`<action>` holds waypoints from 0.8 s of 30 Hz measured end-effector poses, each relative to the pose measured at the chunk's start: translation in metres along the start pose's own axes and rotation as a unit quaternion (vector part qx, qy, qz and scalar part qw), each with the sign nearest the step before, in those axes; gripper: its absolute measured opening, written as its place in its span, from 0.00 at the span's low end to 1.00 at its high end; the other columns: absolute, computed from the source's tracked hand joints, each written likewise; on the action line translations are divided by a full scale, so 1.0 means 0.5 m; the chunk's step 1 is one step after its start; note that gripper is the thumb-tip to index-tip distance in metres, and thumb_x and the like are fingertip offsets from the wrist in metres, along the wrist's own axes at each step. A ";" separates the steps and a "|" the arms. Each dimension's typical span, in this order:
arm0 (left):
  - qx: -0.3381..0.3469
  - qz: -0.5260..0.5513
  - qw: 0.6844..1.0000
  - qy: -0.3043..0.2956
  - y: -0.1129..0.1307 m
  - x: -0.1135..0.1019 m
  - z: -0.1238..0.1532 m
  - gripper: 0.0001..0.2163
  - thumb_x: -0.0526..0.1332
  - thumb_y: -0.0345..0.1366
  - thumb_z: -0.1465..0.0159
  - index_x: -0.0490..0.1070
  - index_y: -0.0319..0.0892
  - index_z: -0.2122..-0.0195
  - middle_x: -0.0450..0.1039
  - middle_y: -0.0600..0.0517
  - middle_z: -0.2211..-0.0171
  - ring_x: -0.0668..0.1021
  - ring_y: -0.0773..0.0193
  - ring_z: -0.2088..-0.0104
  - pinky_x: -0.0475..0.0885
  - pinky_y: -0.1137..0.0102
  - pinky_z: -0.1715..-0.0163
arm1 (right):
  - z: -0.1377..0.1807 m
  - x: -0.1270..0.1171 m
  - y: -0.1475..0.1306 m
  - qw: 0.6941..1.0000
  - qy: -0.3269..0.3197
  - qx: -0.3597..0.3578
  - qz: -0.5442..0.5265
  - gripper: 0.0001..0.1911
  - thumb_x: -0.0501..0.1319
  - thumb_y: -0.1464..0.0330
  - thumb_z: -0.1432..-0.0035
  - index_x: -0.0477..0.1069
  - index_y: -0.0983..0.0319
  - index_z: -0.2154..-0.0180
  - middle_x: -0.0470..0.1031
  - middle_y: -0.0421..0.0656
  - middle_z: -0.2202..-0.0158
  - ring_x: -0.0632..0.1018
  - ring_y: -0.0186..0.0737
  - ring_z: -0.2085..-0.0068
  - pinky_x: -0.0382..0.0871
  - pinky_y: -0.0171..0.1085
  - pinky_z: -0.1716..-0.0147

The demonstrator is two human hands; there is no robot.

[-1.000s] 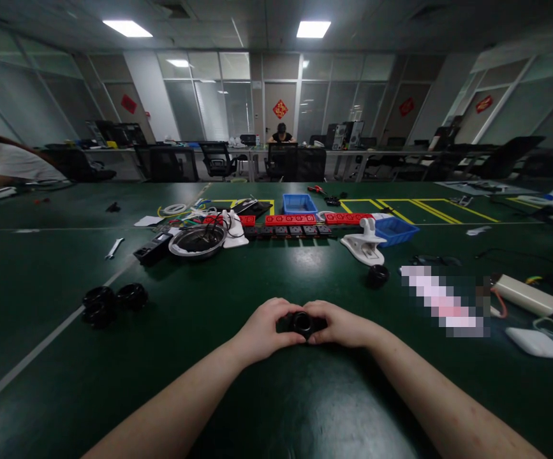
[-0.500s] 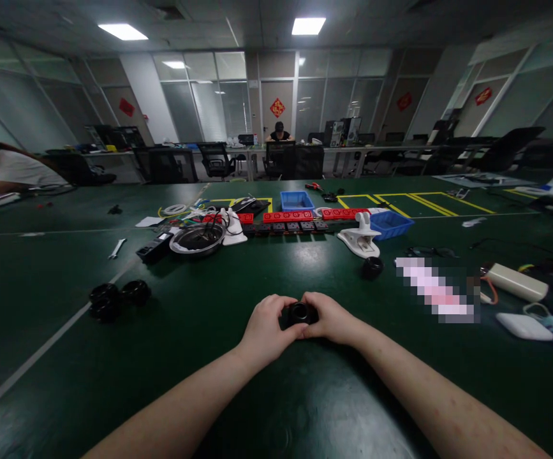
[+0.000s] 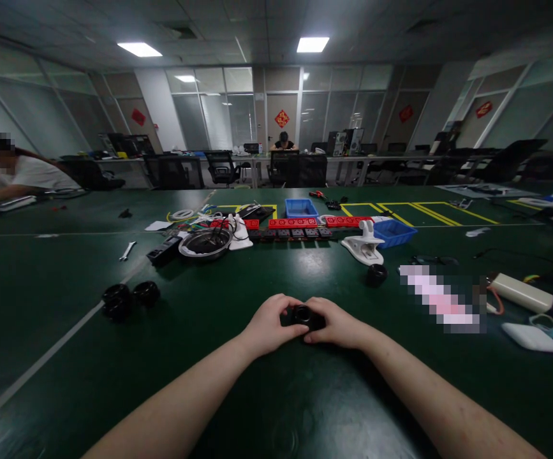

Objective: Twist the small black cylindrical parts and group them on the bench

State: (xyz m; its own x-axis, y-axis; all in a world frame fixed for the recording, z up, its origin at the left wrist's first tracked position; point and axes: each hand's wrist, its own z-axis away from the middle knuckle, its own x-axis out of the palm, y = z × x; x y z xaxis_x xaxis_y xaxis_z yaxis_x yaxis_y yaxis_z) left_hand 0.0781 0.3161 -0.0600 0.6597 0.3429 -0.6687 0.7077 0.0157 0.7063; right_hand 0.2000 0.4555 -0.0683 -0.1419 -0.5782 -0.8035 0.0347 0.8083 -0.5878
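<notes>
Between my two hands, just above or on the green tabletop, is a small black round part point(image 3: 303, 313) with a ring-shaped opening on top. My left hand point(image 3: 270, 326) closes on its left side, thumb across the front. From the right, my right hand point(image 3: 339, 326) curls around the same part, thumb also at the front. The fingers hide much of its sides. Similar black round parts lie in a cluster point(image 3: 116, 301) at the left, with another one point(image 3: 146, 293) beside it. One more black round part point(image 3: 376, 275) sits farther off to the right.
A white clamp-like stand point(image 3: 365, 245) and a blue tray point(image 3: 395, 234) are at the right. Red strips point(image 3: 293, 223), another blue tray point(image 3: 300, 207) and a metal bowl point(image 3: 185, 253) with cables lie beyond my hands. A wrench point(image 3: 127, 250) is leftward. Co-workers sit left and far back.
The view has shifted, so the table items appear slightly lower and to the right. Both hands stay on the black round part, with the fingers slightly moved around it.
</notes>
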 end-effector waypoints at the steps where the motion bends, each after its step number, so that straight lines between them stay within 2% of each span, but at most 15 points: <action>1: 0.009 0.009 1.000 -0.018 -0.003 -0.005 -0.002 0.15 0.64 0.38 0.49 0.68 0.43 0.60 0.67 0.53 0.67 0.70 0.64 0.67 0.65 0.72 0.69 | 0.000 -0.006 0.003 1.000 -0.014 -0.004 -0.017 0.21 0.67 0.65 0.61 0.68 0.62 0.62 0.68 0.41 0.65 0.69 0.41 0.62 0.60 0.37 0.63; 4: 0.029 0.020 0.998 -0.044 -0.007 -0.014 -0.003 0.16 0.64 0.37 0.49 0.68 0.43 0.59 0.67 0.52 0.65 0.69 0.63 0.65 0.65 0.72 0.68 | -0.001 -0.013 0.005 0.999 -0.026 0.001 -0.040 0.19 0.67 0.67 0.61 0.70 0.63 0.63 0.69 0.41 0.66 0.69 0.42 0.62 0.60 0.38 0.63; 8: 0.040 0.021 0.998 -0.034 -0.008 -0.011 -0.002 0.15 0.64 0.37 0.49 0.67 0.43 0.60 0.66 0.51 0.63 0.68 0.61 0.61 0.65 0.72 0.66 | -0.001 -0.011 0.005 0.998 -0.031 0.003 -0.048 0.18 0.67 0.67 0.61 0.70 0.64 0.64 0.69 0.41 0.66 0.69 0.42 0.62 0.60 0.38 0.62; 13: 0.029 0.025 0.999 -0.032 -0.009 -0.005 -0.001 0.16 0.64 0.37 0.49 0.67 0.43 0.60 0.66 0.52 0.64 0.69 0.63 0.64 0.65 0.72 0.67 | -0.001 -0.013 0.006 0.998 -0.038 0.002 -0.057 0.17 0.67 0.69 0.61 0.70 0.64 0.65 0.69 0.41 0.66 0.69 0.41 0.62 0.60 0.37 0.63; 20: 0.010 0.026 1.000 0.002 0.000 0.003 0.003 0.15 0.65 0.36 0.50 0.68 0.42 0.61 0.66 0.52 0.66 0.69 0.63 0.65 0.65 0.71 0.68 | -0.003 -0.002 0.003 0.996 -0.002 0.066 -0.067 0.17 0.68 0.66 0.64 0.69 0.64 0.69 0.66 0.38 0.72 0.68 0.37 0.68 0.58 0.32 0.72; 24: -0.027 0.005 0.999 0.044 0.005 0.018 0.008 0.15 0.65 0.35 0.52 0.68 0.43 0.62 0.66 0.52 0.66 0.69 0.61 0.65 0.65 0.70 0.68 | -0.002 0.016 0.002 0.993 0.050 0.105 -0.011 0.17 0.68 0.63 0.67 0.64 0.63 0.75 0.63 0.37 0.75 0.65 0.34 0.72 0.54 0.30 0.76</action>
State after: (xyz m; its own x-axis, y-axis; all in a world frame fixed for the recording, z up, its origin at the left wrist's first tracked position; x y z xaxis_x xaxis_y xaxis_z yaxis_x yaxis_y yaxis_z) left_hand 0.0867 0.3156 -0.0651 0.6398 0.4252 -0.6401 0.6853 0.0613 0.7257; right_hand 0.1978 0.4516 -0.0752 -0.2423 -0.5722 -0.7835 0.2339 0.7493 -0.6196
